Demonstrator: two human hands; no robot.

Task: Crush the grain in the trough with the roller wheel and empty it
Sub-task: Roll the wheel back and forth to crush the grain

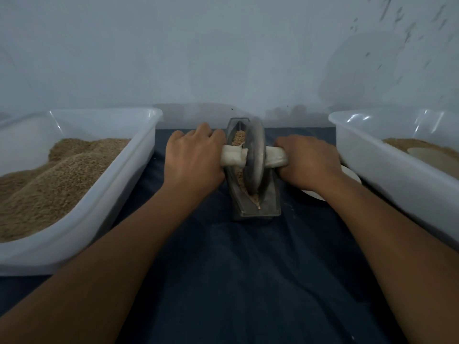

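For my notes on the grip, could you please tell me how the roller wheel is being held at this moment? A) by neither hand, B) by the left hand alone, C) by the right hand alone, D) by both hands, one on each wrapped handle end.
D: the left hand and the right hand each grip a cloth-wrapped handle end on either side of the roller wheel, which stands in the trough.

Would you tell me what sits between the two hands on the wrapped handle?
In the head view, the roller wheel stands between left hand and right hand, in the trough.
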